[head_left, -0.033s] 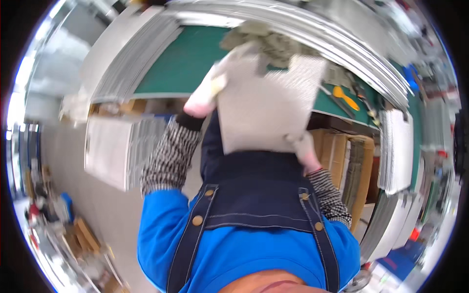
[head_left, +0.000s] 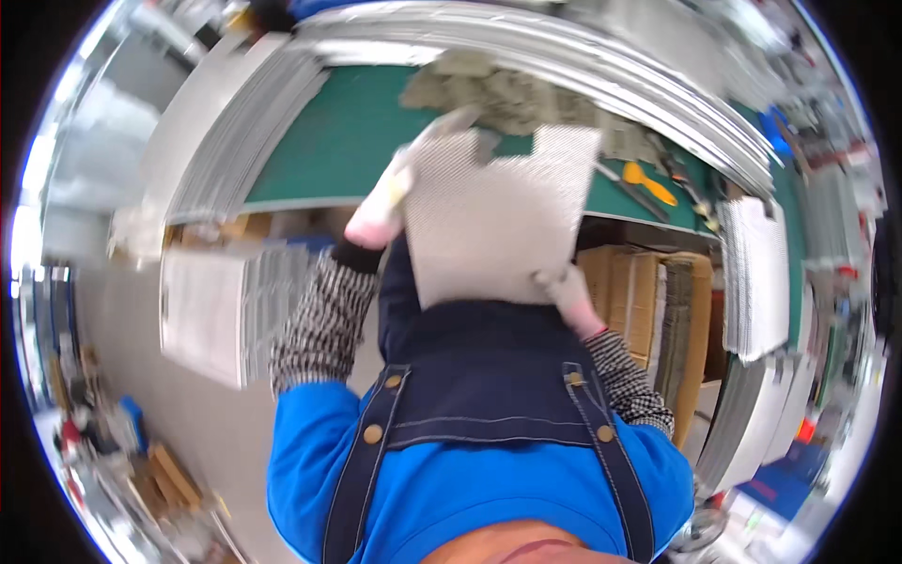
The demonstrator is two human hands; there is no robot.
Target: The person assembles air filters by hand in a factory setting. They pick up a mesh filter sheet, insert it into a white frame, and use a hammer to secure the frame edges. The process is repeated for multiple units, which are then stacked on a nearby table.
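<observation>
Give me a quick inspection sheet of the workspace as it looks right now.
Surface: green mat on the bench, partly bare.
Job's things: pale mesh sheet held up over the bench edge.
Clutter: grey crumpled material; yellow-handled tool.
Hands: gloved left hand grips the sheet's left edge; gloved right hand grips its lower right corner.
Cables: nothing seen.
Surroundings: stacked sheets at right, more stacks at left.
</observation>
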